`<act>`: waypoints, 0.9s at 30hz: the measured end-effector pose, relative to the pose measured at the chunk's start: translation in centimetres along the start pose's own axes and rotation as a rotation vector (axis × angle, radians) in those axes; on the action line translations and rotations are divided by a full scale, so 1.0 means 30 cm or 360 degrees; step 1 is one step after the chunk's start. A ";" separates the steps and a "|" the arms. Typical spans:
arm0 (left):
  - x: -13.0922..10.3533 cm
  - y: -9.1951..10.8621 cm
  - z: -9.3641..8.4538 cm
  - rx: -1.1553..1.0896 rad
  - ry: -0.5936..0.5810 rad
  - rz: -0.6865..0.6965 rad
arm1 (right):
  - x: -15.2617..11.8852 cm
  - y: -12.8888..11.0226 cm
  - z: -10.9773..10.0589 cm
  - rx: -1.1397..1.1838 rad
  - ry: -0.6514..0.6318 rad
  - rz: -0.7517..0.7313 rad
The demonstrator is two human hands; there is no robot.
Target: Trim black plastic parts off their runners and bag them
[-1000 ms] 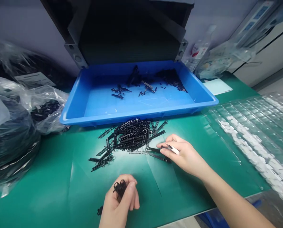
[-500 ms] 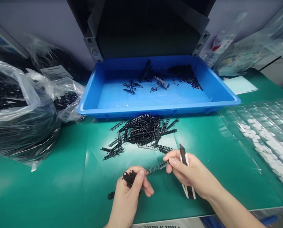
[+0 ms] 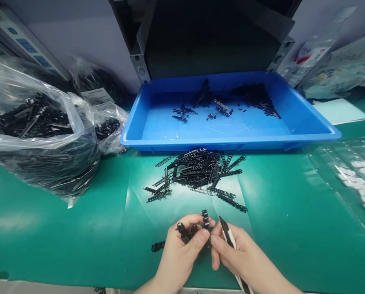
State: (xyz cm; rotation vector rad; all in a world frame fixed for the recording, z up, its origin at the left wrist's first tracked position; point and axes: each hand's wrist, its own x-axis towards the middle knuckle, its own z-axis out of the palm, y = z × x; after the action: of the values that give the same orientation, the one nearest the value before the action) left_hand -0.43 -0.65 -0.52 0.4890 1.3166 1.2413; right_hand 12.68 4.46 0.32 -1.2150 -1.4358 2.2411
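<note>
The left hand (image 3: 181, 255) pinches a ladder-like black part (image 3: 205, 218) between thumb and fingers, with more black parts (image 3: 183, 232) gathered in its grasp. The right hand (image 3: 242, 255) has its fingers closed around a slim white-and-black tool (image 3: 228, 237); whether its fingertips also pinch the part, I cannot tell. The work seems far from complete: a large pile (image 3: 197, 169) lies loose before the blue tray (image 3: 231, 144). Which pieces are finished is not clear.

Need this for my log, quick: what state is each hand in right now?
Left hand: closed, holding black parts.
Right hand: closed, holding a white-and-black tool; whether it also grips one of the black parts cannot be told.
</note>
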 end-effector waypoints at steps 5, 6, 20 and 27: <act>-0.007 0.037 0.019 0.0020 0.0093 -0.0056 | -0.029 -0.012 -0.046 -0.0643 0.0201 -0.0314; -0.007 0.040 0.020 0.0051 0.0109 -0.0068 | -0.036 -0.014 -0.055 -0.0786 0.0247 -0.0430; -0.006 0.028 0.022 0.0185 0.0072 -0.0180 | -0.034 -0.060 -0.057 -0.1858 0.0168 -0.0773; -0.005 0.027 0.024 0.0243 0.0066 -0.0171 | -0.034 -0.023 -0.055 -0.1824 0.0302 -0.0985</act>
State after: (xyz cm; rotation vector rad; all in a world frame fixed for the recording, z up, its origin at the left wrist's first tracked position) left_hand -0.07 -0.25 0.43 0.4956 1.4609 1.0721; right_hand 14.39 5.31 1.14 -0.9040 -2.6210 0.8015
